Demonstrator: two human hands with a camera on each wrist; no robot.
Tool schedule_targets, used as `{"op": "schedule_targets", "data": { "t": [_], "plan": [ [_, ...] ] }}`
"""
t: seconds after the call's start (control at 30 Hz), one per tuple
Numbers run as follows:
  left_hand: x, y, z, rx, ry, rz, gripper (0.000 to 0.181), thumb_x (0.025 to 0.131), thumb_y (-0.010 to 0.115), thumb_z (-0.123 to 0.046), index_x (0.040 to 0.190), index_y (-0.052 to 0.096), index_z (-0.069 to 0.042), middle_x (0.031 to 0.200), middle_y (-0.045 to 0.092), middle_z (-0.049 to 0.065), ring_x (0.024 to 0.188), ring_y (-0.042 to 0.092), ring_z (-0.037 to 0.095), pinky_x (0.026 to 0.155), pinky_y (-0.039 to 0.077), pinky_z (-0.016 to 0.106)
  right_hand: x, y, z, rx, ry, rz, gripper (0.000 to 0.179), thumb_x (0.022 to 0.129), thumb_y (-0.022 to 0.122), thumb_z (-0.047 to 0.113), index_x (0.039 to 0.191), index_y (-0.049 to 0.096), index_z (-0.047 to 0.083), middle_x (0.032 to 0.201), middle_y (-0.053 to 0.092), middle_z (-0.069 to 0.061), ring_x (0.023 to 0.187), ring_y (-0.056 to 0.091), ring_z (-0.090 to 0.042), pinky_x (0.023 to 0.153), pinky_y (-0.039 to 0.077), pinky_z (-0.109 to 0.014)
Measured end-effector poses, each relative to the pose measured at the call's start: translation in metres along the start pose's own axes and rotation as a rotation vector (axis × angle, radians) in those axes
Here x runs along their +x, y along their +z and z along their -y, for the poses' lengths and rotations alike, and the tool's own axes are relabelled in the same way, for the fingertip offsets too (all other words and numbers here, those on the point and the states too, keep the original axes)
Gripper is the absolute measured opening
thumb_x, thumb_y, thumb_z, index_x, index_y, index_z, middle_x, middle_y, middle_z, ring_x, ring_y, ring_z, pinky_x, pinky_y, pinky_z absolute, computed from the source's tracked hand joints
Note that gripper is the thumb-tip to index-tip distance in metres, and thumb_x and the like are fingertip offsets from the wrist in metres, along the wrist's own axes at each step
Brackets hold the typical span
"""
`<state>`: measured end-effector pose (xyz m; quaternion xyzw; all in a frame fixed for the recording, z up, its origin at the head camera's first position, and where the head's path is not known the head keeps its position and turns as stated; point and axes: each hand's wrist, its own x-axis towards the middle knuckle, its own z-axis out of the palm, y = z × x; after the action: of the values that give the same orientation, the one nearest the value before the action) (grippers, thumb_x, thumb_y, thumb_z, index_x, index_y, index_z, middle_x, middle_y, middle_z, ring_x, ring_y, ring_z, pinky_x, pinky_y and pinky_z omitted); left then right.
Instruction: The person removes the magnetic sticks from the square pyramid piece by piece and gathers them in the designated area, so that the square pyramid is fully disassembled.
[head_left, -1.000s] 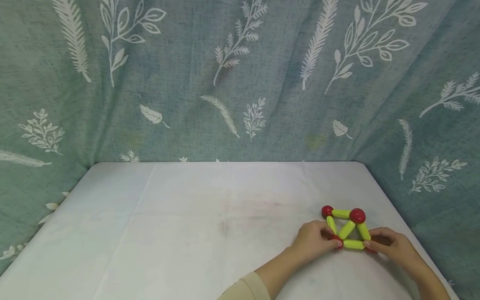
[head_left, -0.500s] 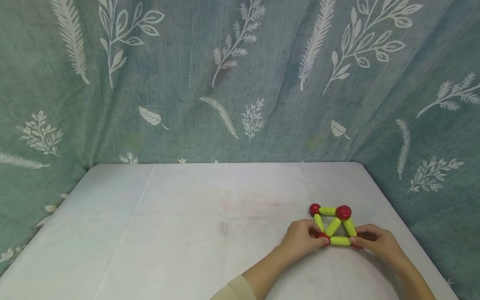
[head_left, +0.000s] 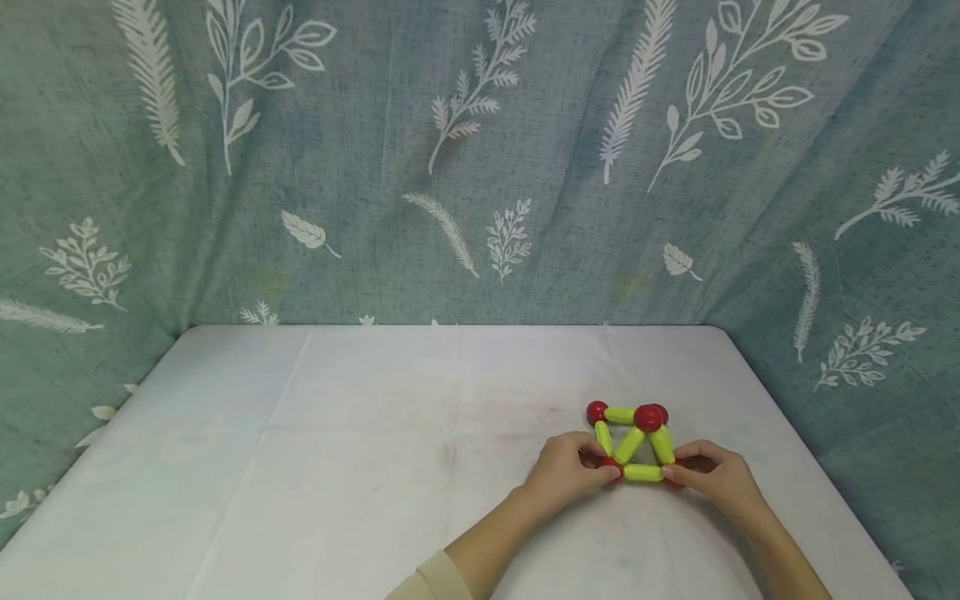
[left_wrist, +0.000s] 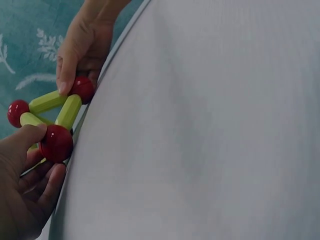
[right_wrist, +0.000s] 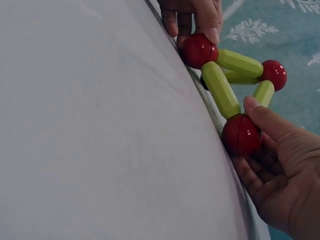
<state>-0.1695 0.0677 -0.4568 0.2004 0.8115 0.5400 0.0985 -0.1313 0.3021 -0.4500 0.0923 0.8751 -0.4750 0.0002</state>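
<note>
On the right half of the table stands a ball-and-stick toy frame of yellow-green rods [head_left: 643,473] and red balls. My left hand [head_left: 572,468] pinches its near left ball [left_wrist: 56,143] between thumb and fingers. The near right ball [right_wrist: 242,135] is gripped by my right hand [head_left: 716,477]. One rod [right_wrist: 221,90] joins these two held balls. Slanting rods rise from them to a raised red ball [head_left: 648,418], forming a triangle. Behind, a far left ball [head_left: 597,412] connects to the base, and another red ball shows partly hidden behind the raised one.
A white cloth [head_left: 360,467] covers the table. Blue-green curtain fabric with white leaf prints [head_left: 375,167] hangs behind the far edge and along both sides. The table's right edge [head_left: 810,450] runs beyond my right hand.
Both hands have moved left and slightly away from me, sliding the ball-and-stick frame along with them. Each hand keeps its hold on the same ball.
</note>
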Motion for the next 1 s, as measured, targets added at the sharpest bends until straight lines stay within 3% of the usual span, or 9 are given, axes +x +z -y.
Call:
{"op": "schedule_targets", "data": {
  "t": [0.3, 0.53, 1.0],
  "plan": [
    [-0.008, -0.033, 0.013, -0.003, 0.000, 0.038, 0.016, 0.076, 0.078, -0.019, 0.085, 0.068, -0.010, 0.074, 0.062, -0.009, 0.065, 0.055, 0.001, 0.058, 0.047, 0.018, 0.003, 0.029, 0.014, 0.107, -0.025, 0.026, 0.036, 0.074, 0.081, 0.016, 0.097, 0.062, -0.003, 0.088, 0.063, -0.004, 0.074, 0.059, -0.009, 0.064, 0.052, -0.022],
    [-0.021, -0.059, 0.024, 0.020, -0.019, 0.025, 0.015, 0.076, 0.078, -0.019, 0.083, 0.067, -0.012, 0.075, 0.063, -0.006, 0.068, 0.056, 0.005, 0.060, 0.048, 0.020, 0.004, 0.054, 0.024, 0.192, -0.044, 0.058, 0.033, 0.072, 0.082, 0.012, 0.094, 0.061, -0.003, 0.086, 0.062, -0.005, 0.072, 0.060, -0.011, 0.063, 0.052, -0.023],
    [-0.055, -0.104, 0.035, 0.028, -0.036, 0.029, 0.018, 0.076, 0.078, -0.021, 0.084, 0.066, -0.010, 0.080, 0.065, -0.003, 0.072, 0.060, 0.008, 0.062, 0.050, 0.022, -0.003, 0.093, 0.045, 0.256, -0.155, 0.216, 0.032, 0.073, 0.080, 0.011, 0.091, 0.058, -0.003, 0.079, 0.063, -0.006, 0.065, 0.061, -0.014, 0.058, 0.053, -0.026]
  ]
}}
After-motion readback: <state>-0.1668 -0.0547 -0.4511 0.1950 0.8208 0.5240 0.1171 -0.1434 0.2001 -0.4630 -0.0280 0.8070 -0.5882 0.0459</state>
